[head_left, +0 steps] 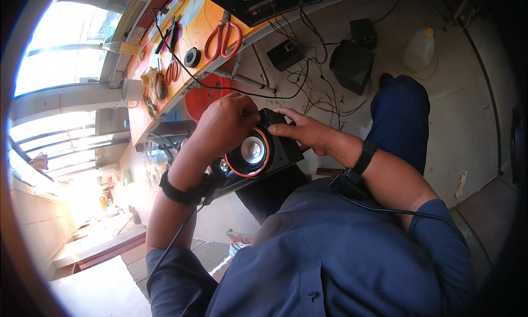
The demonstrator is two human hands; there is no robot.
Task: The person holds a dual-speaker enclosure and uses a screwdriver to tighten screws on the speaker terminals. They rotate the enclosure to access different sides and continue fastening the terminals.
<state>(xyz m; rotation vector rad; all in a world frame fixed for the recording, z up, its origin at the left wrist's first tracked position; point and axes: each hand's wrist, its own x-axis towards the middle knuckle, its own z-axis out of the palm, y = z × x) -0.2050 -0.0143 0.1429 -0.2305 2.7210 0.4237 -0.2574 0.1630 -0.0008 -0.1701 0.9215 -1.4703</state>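
Observation:
A black speaker box (286, 149) rests at my lap, its face turned to the left. Its large round cone (253, 150) has an orange-red ring around it, and a smaller silver driver (224, 165) sits beside it. My right hand (308, 131) grips the box by its far end, the thumb on the front face and the fingers over the edge. At the far rim of the ring, my left hand (230, 121) is closed in a pinch. Whatever its fingertips hold, if anything, is hidden.
The orange workbench (190, 39) at the far left bears red-handled scissors (223, 39), a black roll (192, 57) and pliers. A red basin (204, 99) is below it. Tangled cables (316, 75), black boxes (352, 65) and a pale plastic jug (419, 50) lie on the floor.

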